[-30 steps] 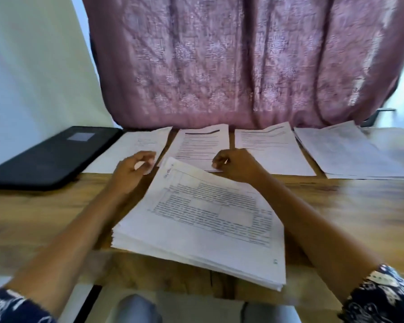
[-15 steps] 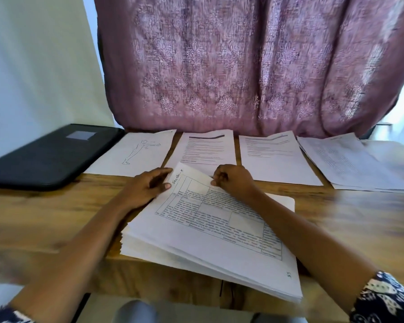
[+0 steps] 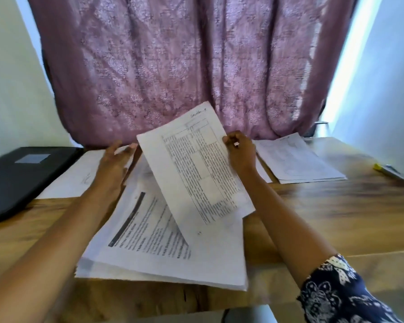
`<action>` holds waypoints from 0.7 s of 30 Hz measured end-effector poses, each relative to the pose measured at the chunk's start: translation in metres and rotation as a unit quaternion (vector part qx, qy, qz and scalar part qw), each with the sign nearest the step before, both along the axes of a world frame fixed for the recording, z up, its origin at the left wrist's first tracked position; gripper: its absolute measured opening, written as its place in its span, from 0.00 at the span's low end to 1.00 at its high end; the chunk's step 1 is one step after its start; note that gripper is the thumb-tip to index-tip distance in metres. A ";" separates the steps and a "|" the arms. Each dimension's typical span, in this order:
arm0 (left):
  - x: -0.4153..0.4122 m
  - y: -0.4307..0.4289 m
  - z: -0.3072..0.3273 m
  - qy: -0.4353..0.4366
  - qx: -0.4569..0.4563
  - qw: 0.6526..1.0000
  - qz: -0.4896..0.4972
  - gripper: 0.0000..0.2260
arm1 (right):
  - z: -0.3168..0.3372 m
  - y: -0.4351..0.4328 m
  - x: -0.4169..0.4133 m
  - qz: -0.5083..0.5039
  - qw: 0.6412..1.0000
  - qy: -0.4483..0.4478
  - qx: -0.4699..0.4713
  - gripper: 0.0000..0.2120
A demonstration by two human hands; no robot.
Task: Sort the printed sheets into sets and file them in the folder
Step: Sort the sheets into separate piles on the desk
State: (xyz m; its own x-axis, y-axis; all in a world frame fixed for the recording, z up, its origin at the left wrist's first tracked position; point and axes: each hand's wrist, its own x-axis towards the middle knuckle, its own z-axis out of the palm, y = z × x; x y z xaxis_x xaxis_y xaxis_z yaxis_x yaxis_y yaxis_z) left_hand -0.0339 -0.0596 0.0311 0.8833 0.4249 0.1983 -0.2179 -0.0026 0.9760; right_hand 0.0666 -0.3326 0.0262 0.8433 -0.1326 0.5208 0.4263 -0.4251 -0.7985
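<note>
Pinches with right hand (image 3: pixel 239 150), fingers curled, the long right edge of a thin white printed sheet (image 3: pixel 196 169). Holds it tilted above the flat paper stack (image 3: pixel 163 252) at the near edge of the wooden table (image 3: pixel 336 217), long axis front to back, handwritten heading end up toward the patterned curtain (image 3: pixel 173 66). Keeps left hand (image 3: pixel 113 164) open alongside, fingers straight. Matte black folder (image 3: pixel 21 183) at left edge.

Probably a room at home: a wooden table (image 3: pixel 336 217) before a patterned mauve curtain (image 3: pixel 173 66) and plain walls.
</note>
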 end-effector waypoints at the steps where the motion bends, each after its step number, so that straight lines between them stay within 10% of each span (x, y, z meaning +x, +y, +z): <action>1: 0.008 -0.019 0.004 0.012 -0.012 0.998 -0.056 0.05 | 0.004 -0.010 0.006 -0.027 1.000 0.003 0.011 0.08; 8: 0.069 -0.163 0.023 0.139 -0.001 0.973 -0.183 0.15 | 0.029 -0.123 0.040 -0.125 0.987 0.104 0.005 0.11; 15: 0.143 -0.274 0.023 0.154 -0.099 0.964 -0.191 0.03 | 0.019 -0.258 0.052 -0.066 0.975 0.208 0.031 0.13; 21: 0.189 -0.314 -0.022 0.091 0.316 0.931 -0.157 0.27 | -0.012 -0.297 0.106 -0.171 0.960 0.215 0.046 0.18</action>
